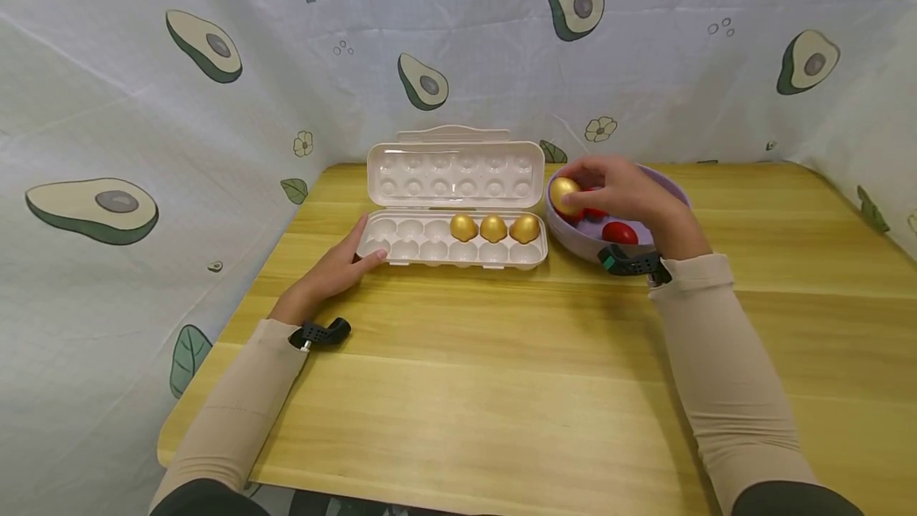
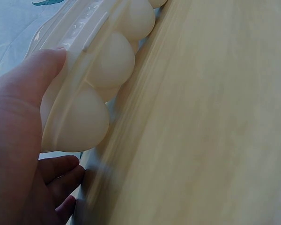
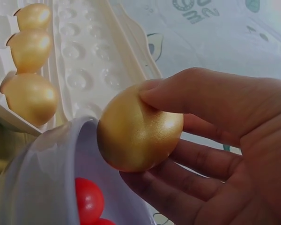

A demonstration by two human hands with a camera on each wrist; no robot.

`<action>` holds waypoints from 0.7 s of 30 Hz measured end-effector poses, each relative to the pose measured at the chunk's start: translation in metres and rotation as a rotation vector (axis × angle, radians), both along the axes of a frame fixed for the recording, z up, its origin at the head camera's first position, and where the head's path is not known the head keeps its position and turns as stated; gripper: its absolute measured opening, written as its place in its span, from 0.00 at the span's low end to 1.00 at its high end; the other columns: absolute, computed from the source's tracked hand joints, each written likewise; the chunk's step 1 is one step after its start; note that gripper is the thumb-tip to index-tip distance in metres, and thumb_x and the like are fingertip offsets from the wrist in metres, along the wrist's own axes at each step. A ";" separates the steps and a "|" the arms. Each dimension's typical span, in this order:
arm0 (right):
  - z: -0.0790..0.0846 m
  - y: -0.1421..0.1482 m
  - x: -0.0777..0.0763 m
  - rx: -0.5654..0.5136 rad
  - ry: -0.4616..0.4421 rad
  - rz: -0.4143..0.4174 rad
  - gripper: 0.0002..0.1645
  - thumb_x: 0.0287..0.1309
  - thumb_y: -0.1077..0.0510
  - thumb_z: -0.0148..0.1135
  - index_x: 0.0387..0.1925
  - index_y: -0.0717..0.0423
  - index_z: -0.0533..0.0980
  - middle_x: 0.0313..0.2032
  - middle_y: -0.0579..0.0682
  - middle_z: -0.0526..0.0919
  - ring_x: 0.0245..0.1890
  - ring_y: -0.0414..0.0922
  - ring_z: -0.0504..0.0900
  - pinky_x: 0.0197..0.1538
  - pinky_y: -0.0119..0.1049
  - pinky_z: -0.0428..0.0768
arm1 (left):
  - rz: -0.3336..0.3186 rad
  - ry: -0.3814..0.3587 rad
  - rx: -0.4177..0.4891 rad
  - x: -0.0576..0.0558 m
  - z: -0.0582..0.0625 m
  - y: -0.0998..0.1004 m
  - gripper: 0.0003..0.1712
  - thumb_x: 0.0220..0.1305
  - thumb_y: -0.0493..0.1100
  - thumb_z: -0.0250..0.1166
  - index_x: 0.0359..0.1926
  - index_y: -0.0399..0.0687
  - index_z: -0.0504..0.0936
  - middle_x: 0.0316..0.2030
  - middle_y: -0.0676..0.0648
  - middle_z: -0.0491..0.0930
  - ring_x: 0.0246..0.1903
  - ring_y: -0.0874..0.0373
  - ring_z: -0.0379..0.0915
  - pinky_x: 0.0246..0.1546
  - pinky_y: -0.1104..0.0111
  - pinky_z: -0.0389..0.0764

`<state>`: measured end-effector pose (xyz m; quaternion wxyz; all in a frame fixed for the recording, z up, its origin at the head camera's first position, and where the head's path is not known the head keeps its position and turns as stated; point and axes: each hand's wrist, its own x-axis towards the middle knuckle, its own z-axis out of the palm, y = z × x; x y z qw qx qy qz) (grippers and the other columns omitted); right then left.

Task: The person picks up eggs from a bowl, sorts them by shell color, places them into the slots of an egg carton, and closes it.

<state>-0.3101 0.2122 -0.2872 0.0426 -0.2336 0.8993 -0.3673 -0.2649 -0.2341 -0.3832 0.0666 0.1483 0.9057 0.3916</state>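
At the table's far side lies an opened cream plastic egg carton point(image 1: 405, 248), its lid point(image 1: 455, 180) tipped back. Three golden eggs point(image 1: 493, 228) sit in the right part of its back row. My left hand point(image 1: 337, 265) grips the carton's left end, the thumb on the front rim in the left wrist view. Over the purple bowl point(image 1: 582, 245), right of the carton, my right hand point(image 1: 622, 188) pinches another golden egg point(image 3: 136, 131) between thumb and fingers. Red eggs point(image 1: 619, 233) lie in the bowl, partly hidden by that hand.
The wooden table point(image 1: 487, 373) runs wide in front of the carton and to the bowl's right. Behind it hangs a white cloth point(image 1: 487, 46) printed with avocados, close to the carton lid and bowl.
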 end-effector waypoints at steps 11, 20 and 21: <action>-0.001 -0.012 0.002 -0.094 -0.024 0.023 0.28 0.50 0.46 0.64 0.53 0.49 0.70 0.49 0.47 0.76 0.44 0.45 0.75 0.40 0.32 0.77 | -0.022 -0.001 -0.001 0.019 0.024 0.011 0.46 0.64 0.58 0.50 0.69 0.54 0.30 0.70 0.47 0.35 0.67 0.55 0.34 0.65 0.56 0.43; -0.002 -0.028 0.005 -0.135 0.039 0.054 0.25 0.52 0.48 0.64 0.52 0.49 0.71 0.48 0.46 0.75 0.50 0.43 0.73 0.46 0.31 0.75 | -0.021 -0.006 -0.012 0.018 0.026 0.011 0.46 0.65 0.58 0.50 0.69 0.55 0.30 0.69 0.46 0.35 0.67 0.54 0.34 0.65 0.55 0.43; -0.001 -0.030 0.006 -0.144 0.041 0.055 0.25 0.52 0.49 0.64 0.52 0.50 0.71 0.48 0.47 0.75 0.50 0.44 0.73 0.46 0.33 0.75 | -0.020 -0.005 -0.013 0.018 0.026 0.011 0.46 0.65 0.58 0.50 0.69 0.55 0.30 0.69 0.47 0.35 0.67 0.54 0.34 0.65 0.56 0.43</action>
